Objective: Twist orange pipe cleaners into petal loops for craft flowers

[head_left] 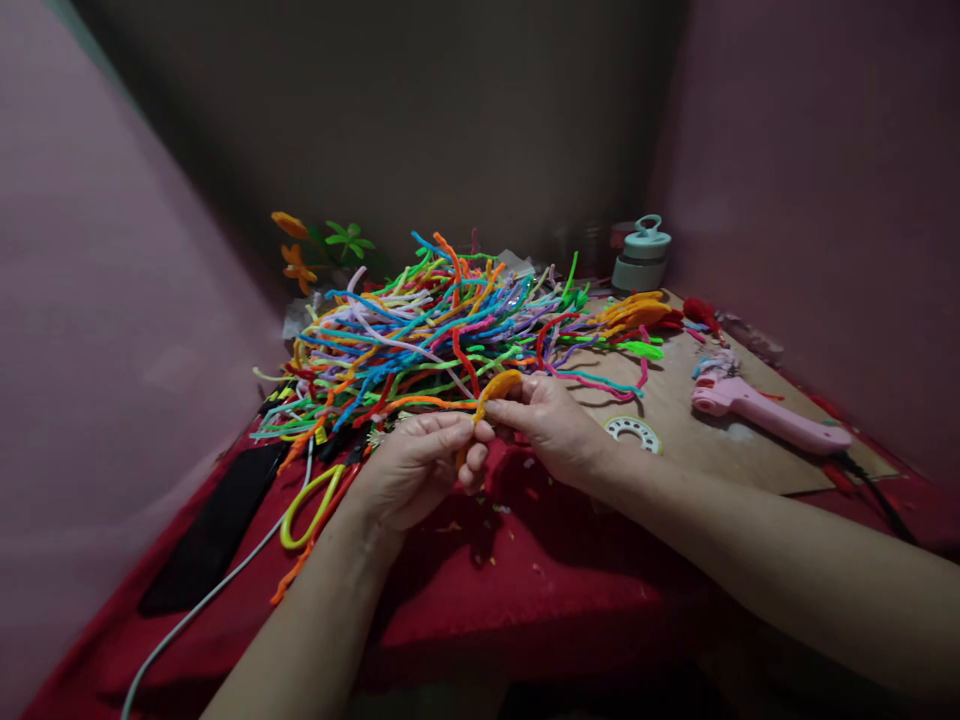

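Between my two hands is a curved yellow-orange fuzzy piece [501, 384], like bent pipe cleaner. My left hand [420, 462] pinches its lower end between thumb and fingers. The fingers of my right hand [551, 425] close on its upper part, and the fingertips of both hands nearly meet. Just behind them lies a large heap of colourful pipe cleaners [420, 335]. An orange pipe cleaner [427, 404] runs out of the heap toward the held piece.
Yellow-handled scissors [289, 520], a black flat object [214, 525] and a white cable lie left on the red cloth [525, 620]. On the board [720, 450] at right are a pink glue gun [780, 418], a white ring [634, 432] and orange petals [637, 312]. A teal jar [641, 262] stands behind.
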`<state>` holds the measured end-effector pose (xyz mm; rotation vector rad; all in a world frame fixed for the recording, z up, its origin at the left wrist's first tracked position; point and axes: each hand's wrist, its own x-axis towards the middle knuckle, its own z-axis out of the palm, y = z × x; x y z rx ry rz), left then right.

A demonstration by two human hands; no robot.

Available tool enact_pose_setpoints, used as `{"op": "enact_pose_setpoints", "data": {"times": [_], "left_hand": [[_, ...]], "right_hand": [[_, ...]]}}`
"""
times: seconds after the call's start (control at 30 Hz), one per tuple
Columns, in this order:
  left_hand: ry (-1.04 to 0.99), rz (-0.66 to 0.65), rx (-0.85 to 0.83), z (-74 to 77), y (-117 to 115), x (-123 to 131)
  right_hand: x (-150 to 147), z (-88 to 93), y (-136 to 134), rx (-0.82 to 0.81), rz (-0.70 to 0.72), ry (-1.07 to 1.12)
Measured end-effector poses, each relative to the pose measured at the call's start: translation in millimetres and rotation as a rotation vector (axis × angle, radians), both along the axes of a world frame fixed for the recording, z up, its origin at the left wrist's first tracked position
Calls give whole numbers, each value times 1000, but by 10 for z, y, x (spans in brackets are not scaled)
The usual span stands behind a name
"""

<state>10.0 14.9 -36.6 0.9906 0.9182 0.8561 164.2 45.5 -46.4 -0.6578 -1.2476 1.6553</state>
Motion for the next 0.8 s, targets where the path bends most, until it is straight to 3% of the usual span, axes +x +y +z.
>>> {"op": "enact_pose_setpoints", "data": {"times": [0.1, 0.27, 0.33, 0.4, 0.57, 0.8], "left_hand": [[301, 61, 180, -29, -22, 31], [1088, 381, 924, -189, -56, 91], [1169, 394, 984, -207, -66, 113], [1063, 369, 863, -168, -72, 128], [507, 132, 309, -8, -62, 103], [255, 93, 107, -58, -64, 117]], "right_hand": [[-18, -31, 5, 7, -43, -26], [-42, -113, 24, 4, -158, -78], [-43, -118, 28, 3, -160, -66], [-38, -104, 31, -11, -126, -41], [-14, -67, 27, -26, 21, 45], [-24, -109, 14, -28, -49, 41]]}}
